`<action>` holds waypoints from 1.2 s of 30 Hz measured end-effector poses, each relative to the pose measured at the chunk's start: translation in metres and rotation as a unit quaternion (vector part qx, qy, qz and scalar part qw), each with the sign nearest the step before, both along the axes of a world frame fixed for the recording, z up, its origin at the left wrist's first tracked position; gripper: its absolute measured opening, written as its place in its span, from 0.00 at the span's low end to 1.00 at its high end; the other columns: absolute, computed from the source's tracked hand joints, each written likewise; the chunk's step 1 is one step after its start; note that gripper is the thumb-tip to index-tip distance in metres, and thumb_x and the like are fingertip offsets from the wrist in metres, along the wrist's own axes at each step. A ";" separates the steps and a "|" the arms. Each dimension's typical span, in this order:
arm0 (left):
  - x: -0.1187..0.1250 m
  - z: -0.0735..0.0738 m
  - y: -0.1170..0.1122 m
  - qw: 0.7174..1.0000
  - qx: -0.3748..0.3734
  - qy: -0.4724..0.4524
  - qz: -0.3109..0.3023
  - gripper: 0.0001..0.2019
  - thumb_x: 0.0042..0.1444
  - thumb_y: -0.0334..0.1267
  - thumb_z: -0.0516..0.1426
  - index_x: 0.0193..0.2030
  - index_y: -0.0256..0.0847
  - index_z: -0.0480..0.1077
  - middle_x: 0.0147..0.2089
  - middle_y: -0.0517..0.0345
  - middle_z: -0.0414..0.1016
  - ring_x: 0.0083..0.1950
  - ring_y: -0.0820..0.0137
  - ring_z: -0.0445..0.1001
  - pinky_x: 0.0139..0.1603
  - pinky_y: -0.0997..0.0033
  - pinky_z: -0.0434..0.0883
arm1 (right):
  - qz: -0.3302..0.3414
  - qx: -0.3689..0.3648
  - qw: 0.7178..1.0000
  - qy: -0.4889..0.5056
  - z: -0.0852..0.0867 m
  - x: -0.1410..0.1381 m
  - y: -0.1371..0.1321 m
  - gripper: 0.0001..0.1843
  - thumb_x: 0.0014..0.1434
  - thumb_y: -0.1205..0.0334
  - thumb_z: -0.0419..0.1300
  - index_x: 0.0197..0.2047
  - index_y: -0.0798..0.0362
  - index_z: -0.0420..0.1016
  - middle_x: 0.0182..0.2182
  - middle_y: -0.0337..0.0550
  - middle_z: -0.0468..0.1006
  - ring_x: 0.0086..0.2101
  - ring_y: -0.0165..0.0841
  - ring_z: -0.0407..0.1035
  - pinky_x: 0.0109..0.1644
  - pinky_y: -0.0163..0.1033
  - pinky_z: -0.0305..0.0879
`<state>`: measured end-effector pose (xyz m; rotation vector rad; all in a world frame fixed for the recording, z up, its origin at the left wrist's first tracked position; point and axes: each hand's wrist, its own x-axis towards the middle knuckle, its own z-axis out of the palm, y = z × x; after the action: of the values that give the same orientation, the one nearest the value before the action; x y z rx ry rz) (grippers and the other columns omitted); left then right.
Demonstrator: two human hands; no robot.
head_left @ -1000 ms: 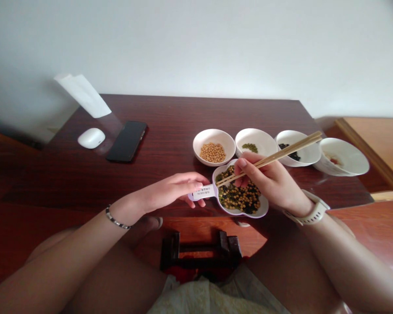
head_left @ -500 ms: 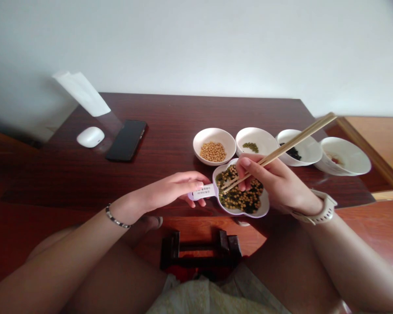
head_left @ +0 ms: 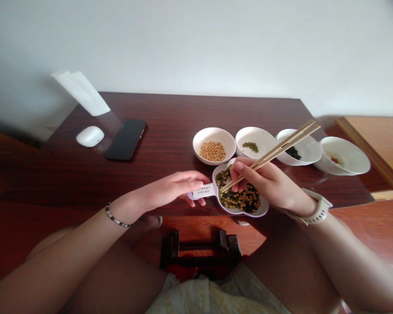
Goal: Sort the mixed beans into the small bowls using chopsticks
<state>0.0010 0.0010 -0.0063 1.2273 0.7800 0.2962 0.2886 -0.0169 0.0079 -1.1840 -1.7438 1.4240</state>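
Observation:
My left hand [head_left: 170, 189] grips the short labelled handle of a white, lilac-rimmed dish [head_left: 259, 213] at the table's front edge. Mixed in the dish lie yellow soybeans [head_left: 237, 201], small green beans and dark bits. Between the fingers of my right hand [head_left: 265, 181] is a pair of wooden chopsticks [head_left: 284, 145], tips down among the beans at the dish's left side. Part of the dish is hidden under that hand. Just behind it stand a bowl of soybeans [head_left: 212, 151] and a bowl with a few green beans [head_left: 250, 147].
Farther right are a bowl with dark pieces [head_left: 294, 152] and a bowl with a little reddish stuff [head_left: 336, 159]. A black phone [head_left: 126, 139], a white mouse-like case [head_left: 90, 136] and a white packet [head_left: 85, 93] occupy the left of the brown table [head_left: 163, 126]. A wall rises behind.
My right hand has shifted slightly left, and the chopsticks' upper ends have swung left and a little lower. The chopstick tips have come closer together. My left hand and the dish stay put.

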 end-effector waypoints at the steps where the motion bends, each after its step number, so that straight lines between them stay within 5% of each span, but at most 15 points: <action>1: 0.000 0.000 0.000 1.000 0.000 0.002 0.000 0.16 0.80 0.41 0.56 0.65 0.33 0.73 0.51 0.47 0.84 0.50 0.64 0.84 0.46 0.68 0.78 | -0.004 0.001 1.000 0.000 0.000 0.000 0.000 0.25 0.80 0.42 0.57 0.38 0.51 0.76 0.30 0.41 0.81 0.32 0.32 0.76 0.38 0.36 0.73; 36: -0.002 0.006 -0.002 1.000 0.003 0.011 -0.004 0.18 0.80 0.43 0.56 0.66 0.32 0.72 0.52 0.46 0.84 0.50 0.63 0.83 0.48 0.66 0.78 | -0.016 0.003 0.999 -0.030 0.003 0.002 0.001 0.26 0.78 0.36 0.56 0.38 0.48 0.77 0.30 0.43 0.82 0.33 0.36 0.79 0.39 0.41 0.78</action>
<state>-0.0006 -0.0007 -0.0005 1.2412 0.7934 0.2786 0.2901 -0.0163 0.0106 -1.2571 -1.7618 1.3762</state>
